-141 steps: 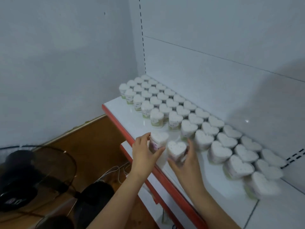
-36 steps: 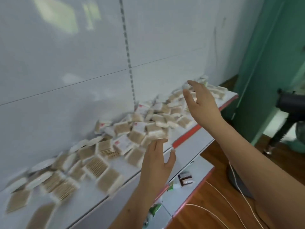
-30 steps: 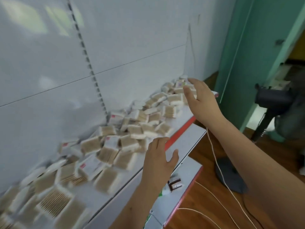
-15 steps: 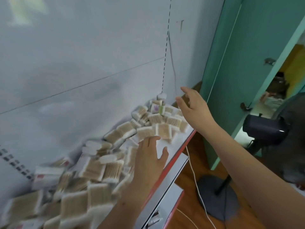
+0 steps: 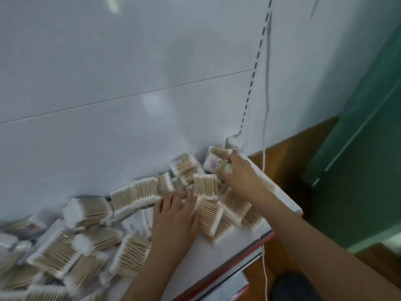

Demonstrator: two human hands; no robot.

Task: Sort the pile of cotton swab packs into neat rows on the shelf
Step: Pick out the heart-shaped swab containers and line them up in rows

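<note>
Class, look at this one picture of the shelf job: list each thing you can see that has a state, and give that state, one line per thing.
pile of cotton swab packs: jumbled, overlapping, not in rows.
left hand: fingers spread, resting on packs in mid-pile.
right hand: fingers on the printed pack.
printed pack: lying at the pile's far end, touched by the right hand.
shelf: far end covered with loose packs.
white cord: hanging down the wall beside the shelf.

Small shop, white slotted retail shelf (image 5: 280,192), red edge, piled swab packs (image 5: 130,213)

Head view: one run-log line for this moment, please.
left hand flat on pile of cotton swab packs | right hand on far-end pack | no rows yet
</note>
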